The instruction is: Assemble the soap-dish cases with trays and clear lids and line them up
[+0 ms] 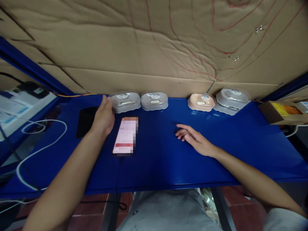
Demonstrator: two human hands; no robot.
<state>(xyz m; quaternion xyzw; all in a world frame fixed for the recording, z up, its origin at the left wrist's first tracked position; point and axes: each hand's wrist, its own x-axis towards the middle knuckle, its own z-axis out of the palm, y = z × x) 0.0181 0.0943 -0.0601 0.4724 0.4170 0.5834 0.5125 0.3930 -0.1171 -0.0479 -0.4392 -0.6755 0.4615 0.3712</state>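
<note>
At the back left of the blue table, my left hand (pixel 104 115) rests against the left end of a grey oval case in clear plastic packaging (pixel 127 102). Its fingers look stretched out along the case's side, partly hidden. A second grey packaged case (pixel 154 101) stands just right of the first. Over the table's right half, my right hand (pixel 194 139) is open and empty, fingers loosely bent and apart. Behind it are a peach packaged case (pixel 201 101) and two stacked grey packaged cases (pixel 232 98). A lit phone (pixel 125 136) lies between my hands, nearer the left one.
Cardboard (pixel 108 48) with red lines walls off the back of the blue table (pixel 154 163). A black flat object (pixel 84 122) lies beside my left wrist. A white cable (pixel 43 152) loops at the left. An open cardboard box (pixel 271 112) stands at the far right.
</note>
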